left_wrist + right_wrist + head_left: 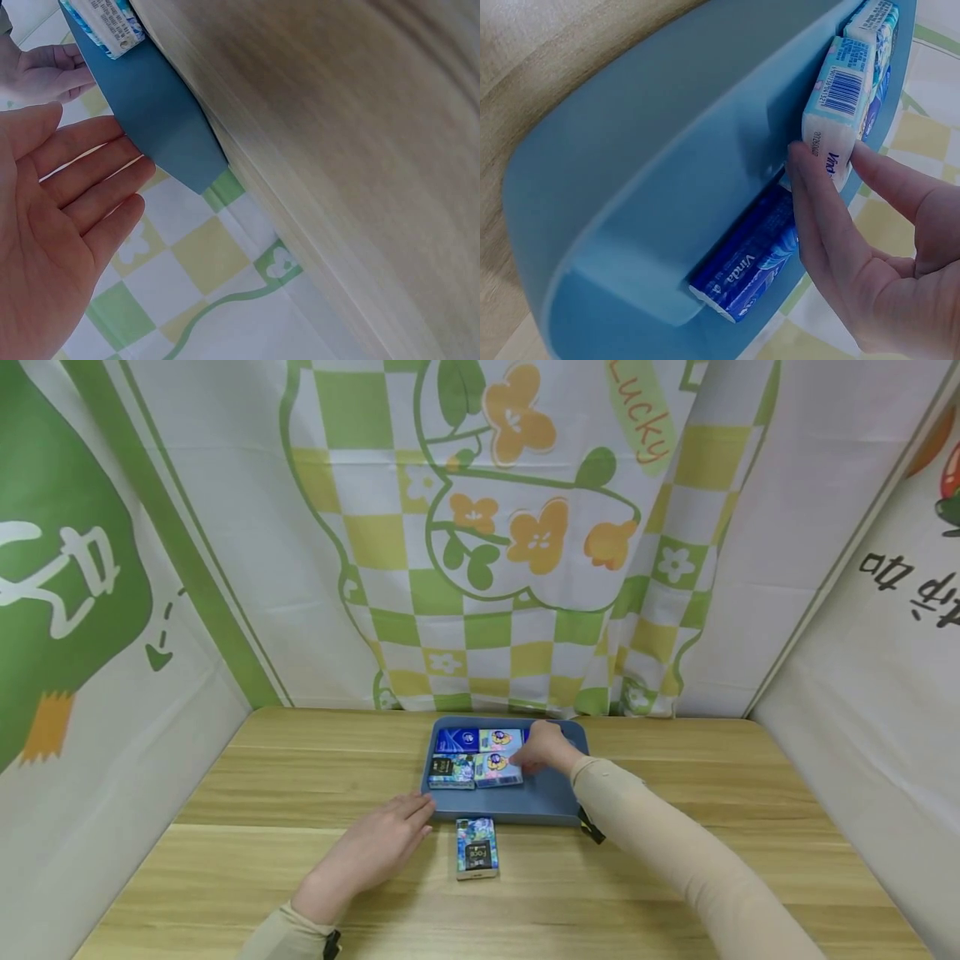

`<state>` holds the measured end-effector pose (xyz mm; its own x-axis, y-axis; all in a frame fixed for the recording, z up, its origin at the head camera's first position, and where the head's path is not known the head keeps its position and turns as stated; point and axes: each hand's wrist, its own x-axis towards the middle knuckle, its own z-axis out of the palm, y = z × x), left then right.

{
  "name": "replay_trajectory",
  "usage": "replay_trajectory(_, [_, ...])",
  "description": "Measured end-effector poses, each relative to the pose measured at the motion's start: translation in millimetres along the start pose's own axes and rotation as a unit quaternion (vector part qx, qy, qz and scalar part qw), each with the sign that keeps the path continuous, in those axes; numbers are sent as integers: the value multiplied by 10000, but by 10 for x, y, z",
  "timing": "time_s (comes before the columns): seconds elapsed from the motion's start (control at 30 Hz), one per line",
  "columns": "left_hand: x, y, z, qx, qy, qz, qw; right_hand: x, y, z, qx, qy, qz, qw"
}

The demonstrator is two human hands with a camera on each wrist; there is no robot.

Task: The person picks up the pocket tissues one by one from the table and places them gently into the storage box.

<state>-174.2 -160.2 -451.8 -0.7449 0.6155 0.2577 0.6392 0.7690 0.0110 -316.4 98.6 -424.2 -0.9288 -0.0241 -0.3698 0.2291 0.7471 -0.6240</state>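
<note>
A blue tray (532, 817) holds several tissue packs. My right hand (546, 748) is inside it, thumb and fingers pinching the end of a light pastel tissue pack (498, 768), whose barcode side shows in the right wrist view. Behind that lies another pastel pack (499, 740). To its left are a dark blue pack (457, 741) and a pack with a blue-green print and black label (452, 772). A dark blue Vinda pack (746, 259) lies below my right fingers in the right wrist view. My left hand (378, 842) touches the tray's front left corner with straight fingers.
Another blue-green tissue pack (477, 849) lies on the wooden table (300, 768) just in front of the tray. A patterned curtain (495, 635) hangs along the table's back edge, with white fabric walls (862, 693) at both sides.
</note>
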Motion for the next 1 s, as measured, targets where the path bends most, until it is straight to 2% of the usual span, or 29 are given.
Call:
replay_trajectory(0.47, [-7,17,-17,6,-9,10,10000,30,33,31,-24,3,54,10000])
replay_trajectory(0.7, [-12,11,1,49,12,1,10000,21,36,27,-87,-42,-22,10000])
replay_trajectory(1.0, [-13,10,7,6,31,-3,10000,26,33,47,-320,87,-133,9994])
